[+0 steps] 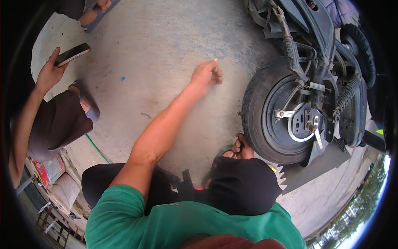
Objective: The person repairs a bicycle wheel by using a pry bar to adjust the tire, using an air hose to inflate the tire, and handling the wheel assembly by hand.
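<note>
My left hand [207, 74] is held out over the concrete floor, left of a motorbike's wheel [256, 112]. Its fingers are curled in and the thumb sticks out; nothing shows in it. Close to the tyre's lower left edge is my right hand [245, 148], partly hidden behind my right knee. Its visible fingers are bent, and what they hold, if anything, cannot be made out. On the wheel's hub sit a metal plate [299, 122], an axle nut and a white curved cable. A coil spring shock absorber [347, 95] stands beside it.
The motorbike's frame [323, 50] fills the upper right. A dark sheet [319, 168] lies beneath the wheel, near a toothed pale edge [281, 176]. At left, another person's hand holds a phone [73, 54]. A green hose [97, 148] and sacks [64, 191] lie lower left.
</note>
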`<move>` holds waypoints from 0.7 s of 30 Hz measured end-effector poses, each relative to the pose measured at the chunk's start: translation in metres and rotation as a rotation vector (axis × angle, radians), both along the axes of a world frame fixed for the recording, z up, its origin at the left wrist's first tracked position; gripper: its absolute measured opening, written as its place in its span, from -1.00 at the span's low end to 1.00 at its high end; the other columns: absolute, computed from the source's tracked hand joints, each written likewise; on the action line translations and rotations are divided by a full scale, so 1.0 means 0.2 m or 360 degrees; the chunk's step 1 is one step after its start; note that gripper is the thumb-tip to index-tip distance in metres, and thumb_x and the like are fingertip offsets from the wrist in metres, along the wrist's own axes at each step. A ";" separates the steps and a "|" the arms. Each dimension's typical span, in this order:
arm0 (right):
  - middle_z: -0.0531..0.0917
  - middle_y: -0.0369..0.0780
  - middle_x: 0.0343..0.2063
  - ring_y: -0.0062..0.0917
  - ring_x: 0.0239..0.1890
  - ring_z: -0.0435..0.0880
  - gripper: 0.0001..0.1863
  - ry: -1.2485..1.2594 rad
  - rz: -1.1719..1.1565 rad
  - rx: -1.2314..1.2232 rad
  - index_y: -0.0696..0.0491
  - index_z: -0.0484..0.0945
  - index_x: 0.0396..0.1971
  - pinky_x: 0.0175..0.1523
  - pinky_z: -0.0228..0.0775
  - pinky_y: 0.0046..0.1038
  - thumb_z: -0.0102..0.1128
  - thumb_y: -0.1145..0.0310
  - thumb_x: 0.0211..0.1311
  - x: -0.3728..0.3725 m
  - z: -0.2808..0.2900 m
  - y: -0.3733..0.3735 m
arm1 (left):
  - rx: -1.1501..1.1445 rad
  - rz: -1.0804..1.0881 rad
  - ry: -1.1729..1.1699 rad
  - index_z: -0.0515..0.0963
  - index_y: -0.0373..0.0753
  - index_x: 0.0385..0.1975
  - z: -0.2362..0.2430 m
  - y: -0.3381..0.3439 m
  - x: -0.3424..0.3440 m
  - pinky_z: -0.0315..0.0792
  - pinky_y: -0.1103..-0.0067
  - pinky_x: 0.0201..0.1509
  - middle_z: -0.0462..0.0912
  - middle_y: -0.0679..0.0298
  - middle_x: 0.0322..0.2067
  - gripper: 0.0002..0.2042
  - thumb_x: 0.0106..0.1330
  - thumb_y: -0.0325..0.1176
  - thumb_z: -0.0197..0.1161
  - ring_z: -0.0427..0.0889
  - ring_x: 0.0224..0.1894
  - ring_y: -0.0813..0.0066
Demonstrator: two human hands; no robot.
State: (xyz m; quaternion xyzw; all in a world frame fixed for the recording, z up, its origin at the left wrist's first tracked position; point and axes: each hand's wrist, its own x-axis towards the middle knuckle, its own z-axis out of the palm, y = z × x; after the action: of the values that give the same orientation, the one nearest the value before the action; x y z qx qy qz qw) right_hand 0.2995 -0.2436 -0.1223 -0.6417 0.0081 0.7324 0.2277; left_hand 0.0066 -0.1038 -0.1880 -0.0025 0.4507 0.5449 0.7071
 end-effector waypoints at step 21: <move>0.59 -0.11 0.01 -0.68 -0.38 0.46 -0.75 -0.0585 0.0130 0.0895 0.09 0.54 -0.04 -0.14 0.40 -0.66 0.12 0.60 0.30 0.26 -0.52 -0.51 | -0.0112 0.0226 0.0150 0.49 -0.18 -0.30 0.20 0.17 -0.19 0.53 0.44 -0.24 0.63 0.26 -0.36 -0.79 0.50 -0.19 0.13 0.63 -0.37 0.45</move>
State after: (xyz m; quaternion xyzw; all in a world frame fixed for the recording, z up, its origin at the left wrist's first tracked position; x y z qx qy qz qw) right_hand 0.3505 -0.3452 -0.2267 -0.6748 -0.2612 0.5866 0.3639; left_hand -0.0320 -0.0694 -0.1474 -0.0336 0.5009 0.5770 0.6442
